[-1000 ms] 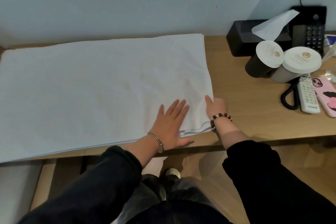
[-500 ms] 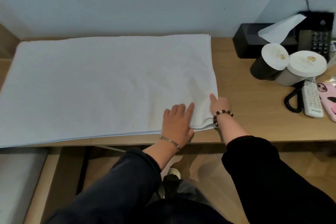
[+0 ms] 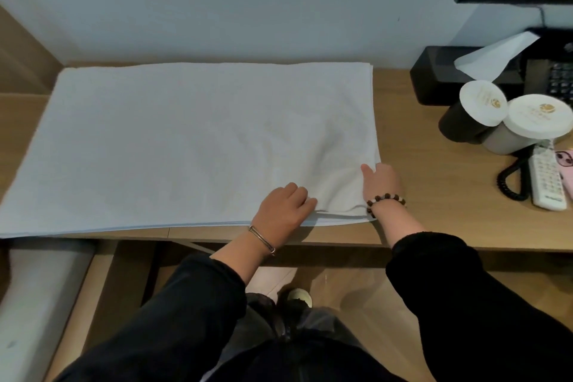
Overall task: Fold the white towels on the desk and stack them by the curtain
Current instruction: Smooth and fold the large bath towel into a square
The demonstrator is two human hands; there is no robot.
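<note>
While left hand and right hand pinch it, the towel runs left-right.

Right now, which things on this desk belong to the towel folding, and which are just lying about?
In the job: white towel, left hand, right hand, desk.
Lying about: tissue box, telephone, two lidded cups, remote control, pink phone.

Two hands, two lidded cups, one tissue box, one remote, one telephone, and seemingly several stacked towels.
</note>
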